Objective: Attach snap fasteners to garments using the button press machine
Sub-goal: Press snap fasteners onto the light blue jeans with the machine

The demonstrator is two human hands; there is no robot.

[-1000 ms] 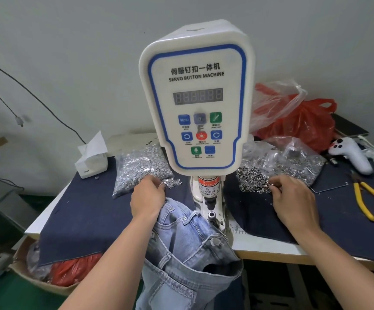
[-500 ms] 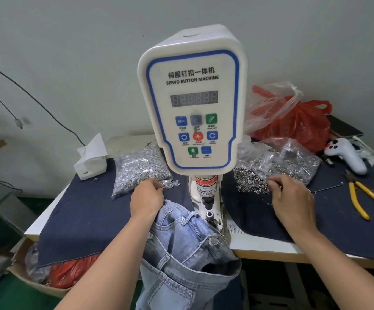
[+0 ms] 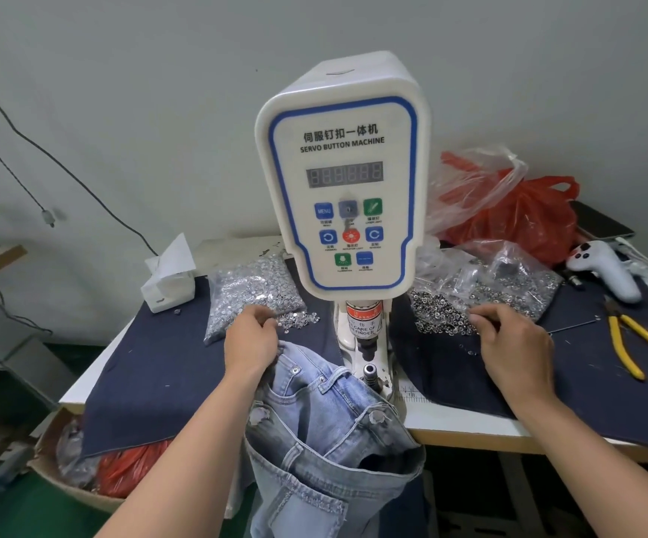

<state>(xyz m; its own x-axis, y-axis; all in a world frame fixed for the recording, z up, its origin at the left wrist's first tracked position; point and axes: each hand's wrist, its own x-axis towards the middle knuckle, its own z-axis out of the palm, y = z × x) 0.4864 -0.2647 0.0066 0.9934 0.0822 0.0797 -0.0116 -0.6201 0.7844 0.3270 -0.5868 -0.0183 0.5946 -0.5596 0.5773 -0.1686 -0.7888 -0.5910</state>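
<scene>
Both hands reach with curled fingers into fastener heaps: left hand (image 3: 250, 339) at the left pile (image 3: 252, 295), right hand (image 3: 516, 343) at the right pile (image 3: 446, 312); any pinch is hidden. One pair of jeans (image 3: 326, 413) drapes near one button machine (image 3: 343, 196). One yellow pliers (image 3: 640, 343) lies far right.

Pale grey wall (image 3: 159, 91), green floor (image 3: 12, 510), white table (image 3: 469, 431).

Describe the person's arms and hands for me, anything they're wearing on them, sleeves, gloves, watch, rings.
Both forearms are bare right up to the bottom edge of the picture: no sleeve shows. The left hand and right hand wear no gloves. Neither wrist carries a watch, band or bracelet, and no ring is visible on the fingers that show. No marks or tape appear either.
</scene>
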